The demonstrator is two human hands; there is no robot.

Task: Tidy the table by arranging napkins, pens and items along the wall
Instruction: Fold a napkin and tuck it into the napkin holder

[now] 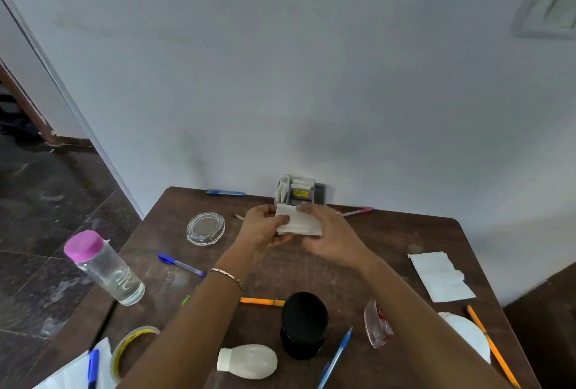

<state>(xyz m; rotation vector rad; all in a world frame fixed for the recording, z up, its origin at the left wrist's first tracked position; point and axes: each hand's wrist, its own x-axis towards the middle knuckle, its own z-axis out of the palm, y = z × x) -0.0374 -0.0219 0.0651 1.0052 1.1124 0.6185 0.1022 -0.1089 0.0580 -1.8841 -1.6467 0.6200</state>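
Both hands hold a folded white napkin [299, 221] above the far middle of the brown table [389, 239]. My left hand [265, 228] pinches its left edge, and my right hand [330, 232] grips its right side. Just behind it, a grey organiser [300, 193] with white napkins inside stands against the wall. Another white napkin [439, 276] lies flat at the right. Pens are scattered: a blue pen [225, 192] by the wall, a pink pen [358, 211], a blue-capped pen [180, 264], an orange pen [261, 301], a light-blue pen [336, 357].
A clear bottle with a pink cap [103, 267] and a glass lid [205, 228] stand at the left. Near the front are a tape roll [124, 351], a white bottle [247, 360], a black cylinder [304, 324], a clear packet [377, 323] and a white plate [470, 335].
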